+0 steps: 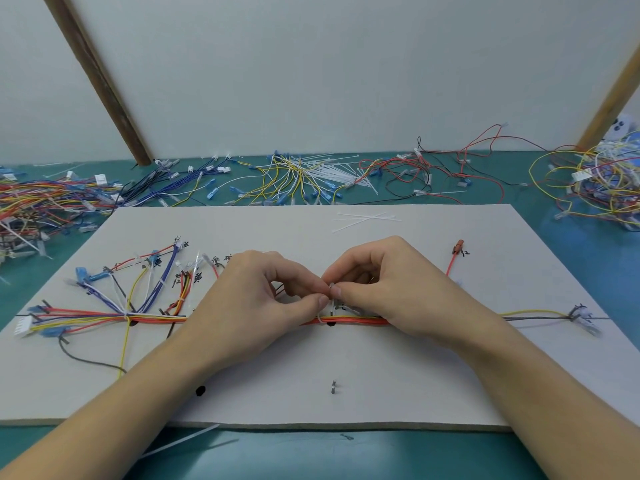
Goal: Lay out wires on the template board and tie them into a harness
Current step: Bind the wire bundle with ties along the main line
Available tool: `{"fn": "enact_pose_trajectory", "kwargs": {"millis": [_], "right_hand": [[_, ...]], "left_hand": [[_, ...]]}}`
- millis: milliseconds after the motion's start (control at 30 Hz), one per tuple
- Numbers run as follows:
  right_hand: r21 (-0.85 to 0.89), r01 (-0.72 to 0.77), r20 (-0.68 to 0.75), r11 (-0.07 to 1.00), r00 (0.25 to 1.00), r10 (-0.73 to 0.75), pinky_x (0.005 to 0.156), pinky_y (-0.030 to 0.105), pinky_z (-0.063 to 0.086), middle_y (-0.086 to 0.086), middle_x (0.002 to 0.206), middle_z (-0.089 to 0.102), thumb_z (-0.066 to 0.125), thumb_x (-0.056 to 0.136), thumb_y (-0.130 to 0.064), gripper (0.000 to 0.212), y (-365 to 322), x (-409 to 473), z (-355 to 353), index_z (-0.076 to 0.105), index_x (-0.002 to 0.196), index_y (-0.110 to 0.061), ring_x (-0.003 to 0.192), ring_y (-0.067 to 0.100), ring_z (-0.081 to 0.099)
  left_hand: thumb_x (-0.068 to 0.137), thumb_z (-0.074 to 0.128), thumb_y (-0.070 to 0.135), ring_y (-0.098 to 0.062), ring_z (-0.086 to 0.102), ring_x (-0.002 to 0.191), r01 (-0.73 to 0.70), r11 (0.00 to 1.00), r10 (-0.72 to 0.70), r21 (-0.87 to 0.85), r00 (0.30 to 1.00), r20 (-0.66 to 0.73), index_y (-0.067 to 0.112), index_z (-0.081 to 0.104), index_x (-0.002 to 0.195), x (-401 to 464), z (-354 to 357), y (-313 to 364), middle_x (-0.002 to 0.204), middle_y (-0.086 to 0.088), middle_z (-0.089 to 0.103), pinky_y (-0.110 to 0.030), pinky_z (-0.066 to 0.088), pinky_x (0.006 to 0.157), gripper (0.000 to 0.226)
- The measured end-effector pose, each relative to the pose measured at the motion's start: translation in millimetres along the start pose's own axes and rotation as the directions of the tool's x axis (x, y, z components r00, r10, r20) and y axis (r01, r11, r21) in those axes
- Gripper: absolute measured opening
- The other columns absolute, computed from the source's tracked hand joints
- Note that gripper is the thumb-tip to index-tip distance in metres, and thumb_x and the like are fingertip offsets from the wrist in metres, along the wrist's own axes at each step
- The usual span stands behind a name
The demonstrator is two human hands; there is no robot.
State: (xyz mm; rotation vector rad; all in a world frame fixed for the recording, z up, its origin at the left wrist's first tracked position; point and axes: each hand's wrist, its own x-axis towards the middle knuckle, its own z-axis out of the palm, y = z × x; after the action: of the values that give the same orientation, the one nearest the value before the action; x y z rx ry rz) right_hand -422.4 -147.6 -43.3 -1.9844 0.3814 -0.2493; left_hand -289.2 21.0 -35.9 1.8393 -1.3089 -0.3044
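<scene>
A grey template board lies flat on the green table. A bundle of red, yellow and orange wires runs left to right across its middle, fanning into branches at the left end. My left hand and my right hand meet over the middle of the bundle. Both pinch a white cable tie that loops round the wires there. Another white tie binds the bundle at the left fan. A red wire end sits at a peg on the right.
Loose cable ties lie on the board's far side. Piles of coloured wires and a heap of white ties line the table behind the board. A tangled wire pile sits far right. A metal peg stands near the board's front.
</scene>
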Motion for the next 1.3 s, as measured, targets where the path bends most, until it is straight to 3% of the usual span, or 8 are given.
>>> {"fn": "enact_pose_trajectory", "kwargs": {"millis": [633, 800, 1300], "right_hand": [[-0.013, 0.002, 0.007, 1.000, 1.000, -0.002, 0.065, 0.028, 0.051, 0.003, 0.079, 0.077, 0.073, 0.090, -0.006, 0.014, -4.7, -1.9, -0.5, 0.081, 0.093, -0.017, 0.068, 0.006, 0.065], [-0.020, -0.013, 0.003, 1.000, 1.000, 0.014, 0.062, 0.020, 0.047, -0.007, 0.071, 0.073, 0.069, 0.092, -0.006, 0.016, -6.8, -2.8, -0.1, 0.081, 0.092, -0.018, 0.064, 0.002, 0.061], [-0.034, -0.016, 0.001, 0.999, 1.000, 0.017, 0.059, 0.017, 0.045, -0.007, 0.072, 0.072, 0.065, 0.093, -0.007, 0.019, -9.6, -4.7, 0.9, 0.081, 0.093, -0.018, 0.062, 0.001, 0.059]], "left_hand": [[0.082, 0.084, 0.017, 0.007, 0.053, 0.057, -0.005, 0.999, 0.005, 0.052, 1.000, -0.009, 0.044, 0.080, 0.083, 0.3, 0.2, -0.7, 0.073, 0.016, 0.069, -0.006, 0.034, 0.055, 0.028], [0.081, 0.085, 0.017, 0.009, 0.053, 0.057, 0.005, 0.998, -0.004, 0.055, 1.000, -0.014, 0.038, 0.081, 0.082, 0.4, 0.7, -0.7, 0.073, 0.018, 0.069, -0.006, 0.036, 0.056, 0.021], [0.081, 0.085, 0.019, 0.008, 0.054, 0.057, -0.003, 0.999, 0.003, 0.039, 1.000, -0.007, 0.041, 0.080, 0.086, 0.5, 0.9, -3.4, 0.074, 0.016, 0.070, -0.006, 0.036, 0.055, 0.023]]}}
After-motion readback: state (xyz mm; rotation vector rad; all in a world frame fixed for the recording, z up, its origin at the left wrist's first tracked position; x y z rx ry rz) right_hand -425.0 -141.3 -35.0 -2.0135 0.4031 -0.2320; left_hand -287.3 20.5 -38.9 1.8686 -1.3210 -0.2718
